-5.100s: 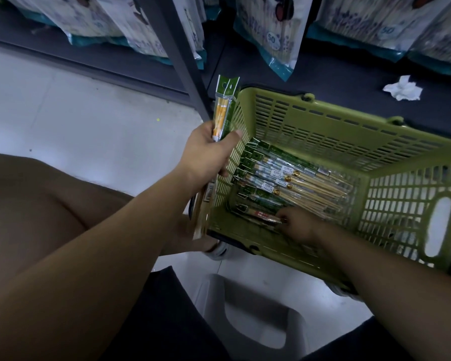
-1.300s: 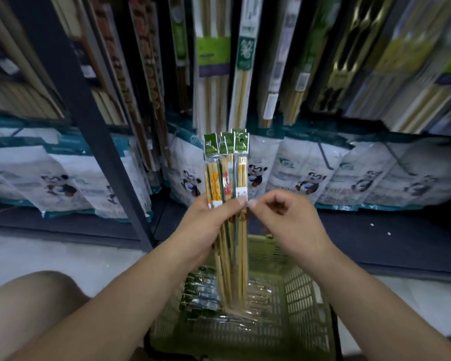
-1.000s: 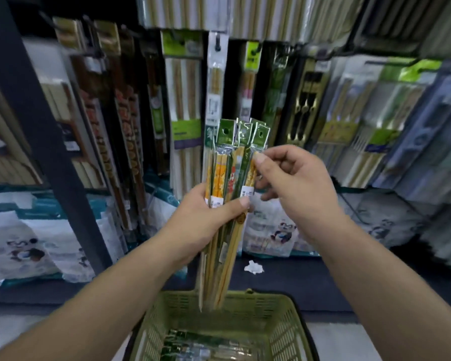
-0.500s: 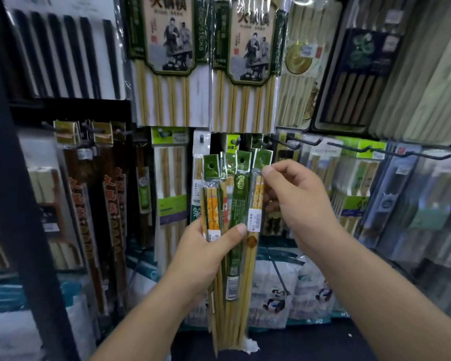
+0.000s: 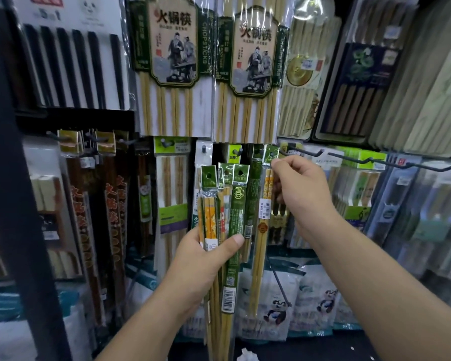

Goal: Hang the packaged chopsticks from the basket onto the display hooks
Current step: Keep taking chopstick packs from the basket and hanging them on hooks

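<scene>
My left hand grips a bundle of three chopstick packets upright, their green header cards with hang holes on top. My right hand pinches the green header of one single packet and holds it up against the rack. Its header sits level with a short display hook, next to a green packet that hangs there. The long bamboo sticks of this packet dangle down between my hands. The basket is out of view.
Long black hooks jut out to the right of my right hand. Big chopstick packs hang above, dark red ones at the left. A dark upright post runs down the left side. Panda bags line the shelf below.
My view has tilted up from the basket to the rack. My right hand pulled one packet away from the bundle and raised it to the hook row; my left hand keeps the remaining three.
</scene>
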The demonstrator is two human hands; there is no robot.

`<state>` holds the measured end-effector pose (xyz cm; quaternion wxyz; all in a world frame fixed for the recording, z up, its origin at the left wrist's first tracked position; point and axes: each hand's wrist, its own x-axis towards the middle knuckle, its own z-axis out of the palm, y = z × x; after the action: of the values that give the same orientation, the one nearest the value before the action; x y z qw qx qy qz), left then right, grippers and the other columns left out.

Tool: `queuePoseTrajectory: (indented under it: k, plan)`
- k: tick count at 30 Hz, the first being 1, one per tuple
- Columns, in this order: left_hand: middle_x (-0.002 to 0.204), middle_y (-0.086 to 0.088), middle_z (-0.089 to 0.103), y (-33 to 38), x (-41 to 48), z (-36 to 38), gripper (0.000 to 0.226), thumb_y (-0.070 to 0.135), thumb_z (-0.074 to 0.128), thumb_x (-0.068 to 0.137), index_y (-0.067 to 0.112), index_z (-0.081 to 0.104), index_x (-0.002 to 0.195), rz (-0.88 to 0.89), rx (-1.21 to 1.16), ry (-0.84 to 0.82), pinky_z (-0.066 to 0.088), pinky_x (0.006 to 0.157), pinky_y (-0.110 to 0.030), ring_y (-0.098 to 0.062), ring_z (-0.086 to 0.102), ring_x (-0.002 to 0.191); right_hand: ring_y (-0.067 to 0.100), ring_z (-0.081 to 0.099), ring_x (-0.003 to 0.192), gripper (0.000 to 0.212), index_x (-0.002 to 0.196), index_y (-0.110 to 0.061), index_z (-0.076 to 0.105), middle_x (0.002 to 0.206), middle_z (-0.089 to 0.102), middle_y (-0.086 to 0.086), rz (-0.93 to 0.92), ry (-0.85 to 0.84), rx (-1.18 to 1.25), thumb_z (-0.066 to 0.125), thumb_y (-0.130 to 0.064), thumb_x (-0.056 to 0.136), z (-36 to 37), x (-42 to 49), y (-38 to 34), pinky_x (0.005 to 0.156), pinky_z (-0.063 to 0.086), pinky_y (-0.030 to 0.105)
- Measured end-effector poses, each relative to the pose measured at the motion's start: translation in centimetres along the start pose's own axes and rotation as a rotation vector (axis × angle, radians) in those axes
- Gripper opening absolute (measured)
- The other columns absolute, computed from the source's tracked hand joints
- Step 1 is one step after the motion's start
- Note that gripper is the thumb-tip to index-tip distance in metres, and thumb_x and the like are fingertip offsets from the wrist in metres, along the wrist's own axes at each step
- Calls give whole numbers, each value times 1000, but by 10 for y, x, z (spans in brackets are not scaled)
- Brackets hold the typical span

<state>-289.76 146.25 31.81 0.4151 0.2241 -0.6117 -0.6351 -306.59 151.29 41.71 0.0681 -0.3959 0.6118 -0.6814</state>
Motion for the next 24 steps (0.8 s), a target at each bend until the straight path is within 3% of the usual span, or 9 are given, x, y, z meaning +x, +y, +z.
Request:
queuePoseTrajectory:
  k: [4, 9, 12, 15, 19, 24]
  plan:
    - [97, 16, 79, 1, 0, -1, 28, 50, 82, 63, 56, 71, 87, -1, 14, -1, 51, 83, -31, -2, 74, 89, 12, 48, 62, 25, 87, -2, 65, 70, 51, 4, 10, 17, 4, 61, -24, 99, 2, 3, 5, 65, 45, 25]
    - [95, 12, 80, -1, 0, -4, 40, 48, 84, 61, 31, 73, 95, -15, -13, 32, 53, 86, -34, -5, 75, 88, 14, 45, 59, 27, 87, -3, 66, 65, 50, 3, -5, 29, -49, 61, -27, 99, 9, 13, 15, 56, 42, 26]
    - [96, 13, 79, 0, 0, -4, 32, 48, 83, 61, 41, 75, 91, -1, -4, 24, 53, 83, -31, -4, 75, 89, 9, 45, 53, 29, 84, -12, 69, 59, 51, -6, -20, 57, -115, 59, -33, 100, 16, 21, 22, 54, 41, 25]
    - [97, 13, 79, 1, 0, -3, 29, 47, 83, 63, 53, 72, 88, 20, 10, 17, 53, 83, -31, -5, 75, 90, 10, 51, 60, 27, 82, -19, 68, 65, 58, -5, -23, 86, -144, 59, -36, 100, 22, 27, 26, 59, 42, 28]
    - [98, 14, 79, 2, 0, -2, 31, 49, 83, 62, 53, 72, 91, 40, 11, 14, 53, 83, -29, -4, 75, 92, 13, 55, 63, 29, 89, -14, 67, 74, 63, 1, 27, 108, -124, 59, -39, 100, 23, 25, 29, 59, 41, 28]
    - [98, 16, 79, 0, 0, -2, 33, 51, 83, 63, 54, 71, 94, 59, 27, 12, 52, 81, -29, -2, 74, 90, 14, 61, 73, 27, 86, -15, 67, 77, 67, 0, 35, 75, -74, 58, -36, 101, 16, -2, 28, 66, 51, 29]
